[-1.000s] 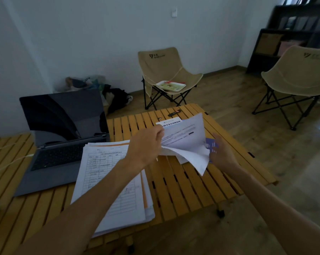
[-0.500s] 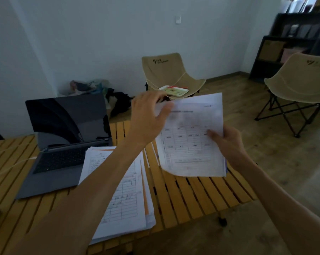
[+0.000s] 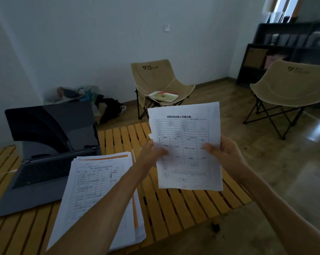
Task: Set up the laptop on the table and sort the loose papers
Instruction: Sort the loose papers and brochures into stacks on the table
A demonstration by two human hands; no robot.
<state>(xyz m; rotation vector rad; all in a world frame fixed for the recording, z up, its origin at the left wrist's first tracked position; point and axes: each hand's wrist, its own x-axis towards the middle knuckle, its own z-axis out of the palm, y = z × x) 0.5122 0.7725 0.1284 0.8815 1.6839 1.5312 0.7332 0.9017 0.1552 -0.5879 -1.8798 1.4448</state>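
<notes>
Head view shows both hands up in front, holding a small bunch of papers (image 3: 185,146) above the table (image 3: 183,208); the left hand (image 3: 152,153) pinches the left edge with its thumb on the front, and the right hand (image 3: 223,153) pinches the right edge the same way; neither hand is wide or loose. The laptop (image 3: 45,157) sits open on the left part of the table with its screen dark, and a big stack of papers (image 3: 98,196) lies just beside it, with its top corner over the laptop's front edge.

What could go wrong, I think: the held sheets look like more than one, and the grip is only at the sides, so a back sheet could slip out and fall to the floor; the big stack hangs near the front edge of the table, and the left arm passes right over it, so a bump from the arm could push it off; the stack also covers a bit of the laptop, so it could get in the way of the keys.

Hard to see: the room is dim and the print on the sheets is too small to read well; I cannot tell how many sheets are held; the fingers behind the papers are hidden; the left arm covers part of the stack; the laptop's left side is cut off.
</notes>
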